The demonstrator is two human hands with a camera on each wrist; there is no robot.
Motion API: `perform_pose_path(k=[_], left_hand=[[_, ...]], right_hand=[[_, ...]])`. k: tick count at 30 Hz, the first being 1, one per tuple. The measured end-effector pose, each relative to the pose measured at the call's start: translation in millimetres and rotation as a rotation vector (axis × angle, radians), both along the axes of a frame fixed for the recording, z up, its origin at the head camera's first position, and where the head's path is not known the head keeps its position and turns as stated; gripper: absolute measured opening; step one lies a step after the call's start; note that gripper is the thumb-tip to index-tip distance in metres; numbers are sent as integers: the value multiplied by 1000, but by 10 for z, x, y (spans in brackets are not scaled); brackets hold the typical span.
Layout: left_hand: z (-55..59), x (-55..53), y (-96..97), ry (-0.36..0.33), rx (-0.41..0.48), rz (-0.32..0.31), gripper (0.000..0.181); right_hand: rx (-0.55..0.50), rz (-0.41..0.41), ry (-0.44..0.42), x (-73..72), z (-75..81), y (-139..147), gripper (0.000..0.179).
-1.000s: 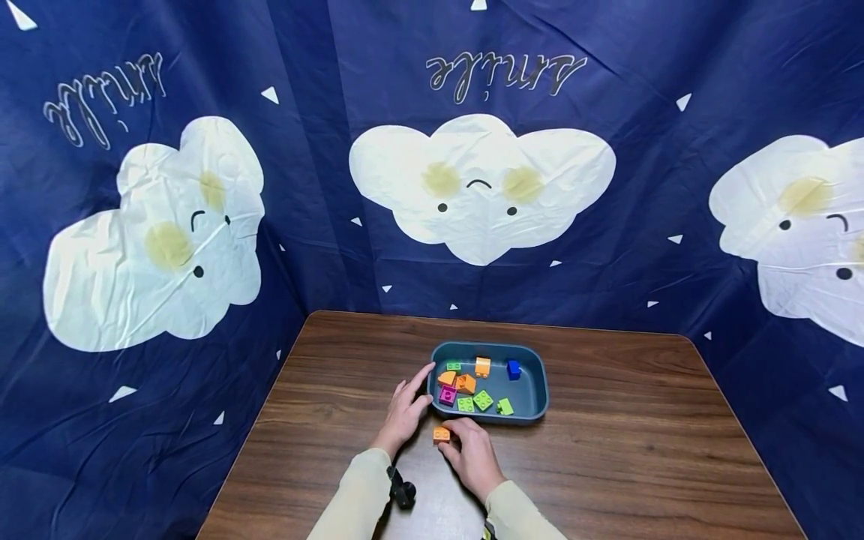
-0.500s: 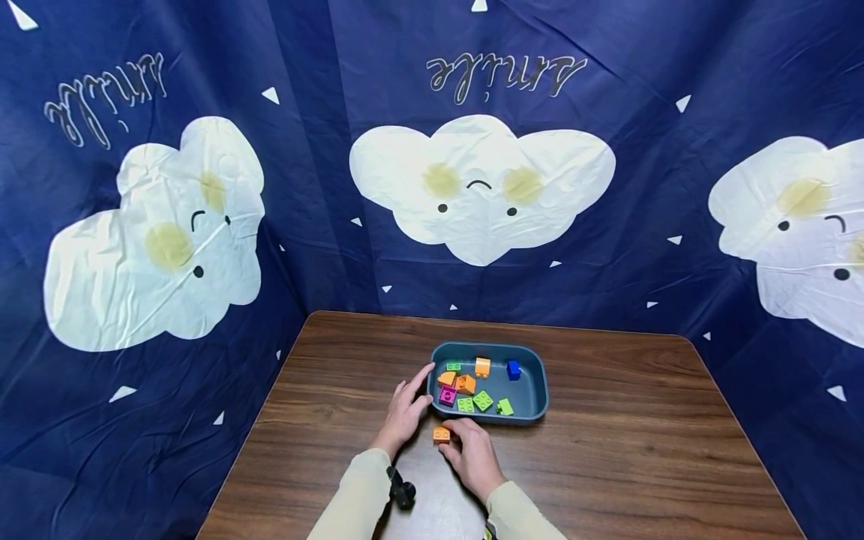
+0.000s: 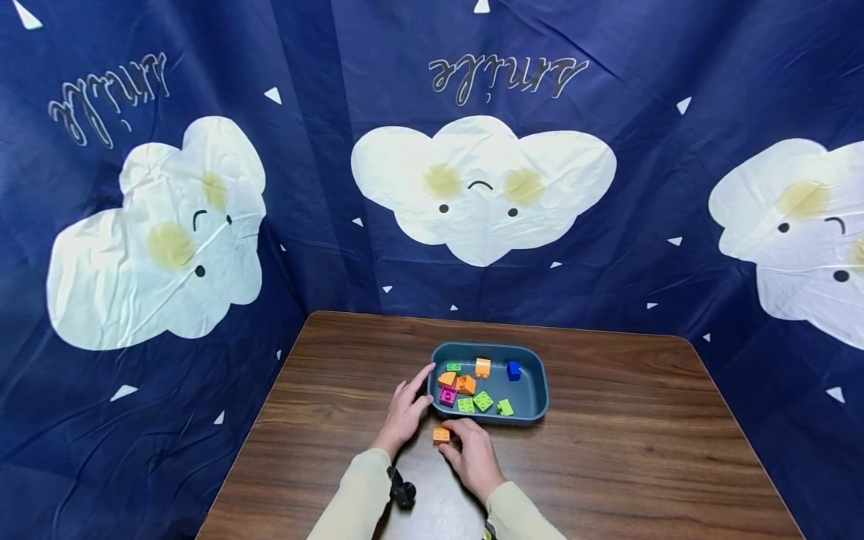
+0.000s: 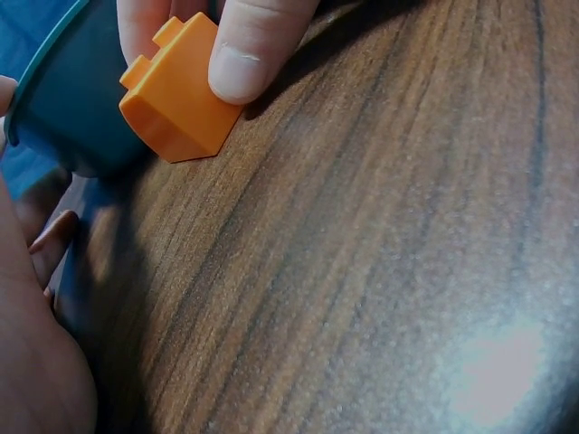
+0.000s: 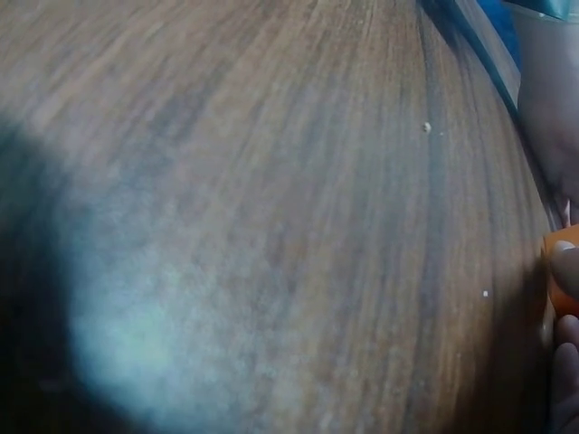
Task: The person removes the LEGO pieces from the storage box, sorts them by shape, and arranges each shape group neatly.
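In the head view my right hand [image 3: 475, 459] pinches an orange toy building brick [image 3: 441, 436] between thumb and fingers, just in front of a dark teal bin [image 3: 536, 397]. From the left wrist, the brick [image 4: 188, 95] shows a sloped face and studs, and its lower edge is at or close to the tabletop. My left hand [image 3: 403, 415] lies against the bin's left end, fingers extended and thumb spread, touching the wall. Inside the bin are several loose bricks: orange, a magenta brick [image 3: 448, 395], light green ones and a blue brick [image 3: 514, 370].
The bin stands on a brown wood-grain table [image 3: 628, 435]. A dark blue cloth with white clouds [image 3: 482, 187] hangs behind the table and at both sides. A black strap with a camera [image 3: 403, 493] sits on my left wrist.
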State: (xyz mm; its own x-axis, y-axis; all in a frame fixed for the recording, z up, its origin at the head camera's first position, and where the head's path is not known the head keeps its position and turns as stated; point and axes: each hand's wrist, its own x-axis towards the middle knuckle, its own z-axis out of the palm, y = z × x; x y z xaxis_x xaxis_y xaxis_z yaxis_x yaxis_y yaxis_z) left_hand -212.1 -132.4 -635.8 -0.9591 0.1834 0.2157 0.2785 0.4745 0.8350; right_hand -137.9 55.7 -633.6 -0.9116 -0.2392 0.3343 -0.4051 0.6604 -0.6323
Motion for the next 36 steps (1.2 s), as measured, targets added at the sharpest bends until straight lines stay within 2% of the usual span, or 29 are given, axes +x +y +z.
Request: perform_pose_path(k=[7, 14, 18, 22, 27, 32, 36], left_hand=[[7, 17, 2, 5, 1, -10, 68], [25, 1, -5, -29, -19, 5, 66], [31, -10, -5, -40, -18, -1, 67], [32, -12, -5, -40, -14, -8, 67], [10, -2, -7, -45, -6, -17, 66], [-2, 19, -7, -48, -3, -9, 67], [1, 13, -2, -41, -15, 0, 66]], right_hand=[[-38, 1, -26, 81, 59, 109, 41], [-42, 17, 60, 163, 284, 373, 41], [-51, 27, 162, 97, 511, 540, 37], [-48, 27, 225, -63, 745, 705, 32], [-5, -1, 132, -290, 881, 899, 33], [55, -18, -7, -451, 880, 1031, 39], [96, -4, -87, -572, 880, 1045, 43]])
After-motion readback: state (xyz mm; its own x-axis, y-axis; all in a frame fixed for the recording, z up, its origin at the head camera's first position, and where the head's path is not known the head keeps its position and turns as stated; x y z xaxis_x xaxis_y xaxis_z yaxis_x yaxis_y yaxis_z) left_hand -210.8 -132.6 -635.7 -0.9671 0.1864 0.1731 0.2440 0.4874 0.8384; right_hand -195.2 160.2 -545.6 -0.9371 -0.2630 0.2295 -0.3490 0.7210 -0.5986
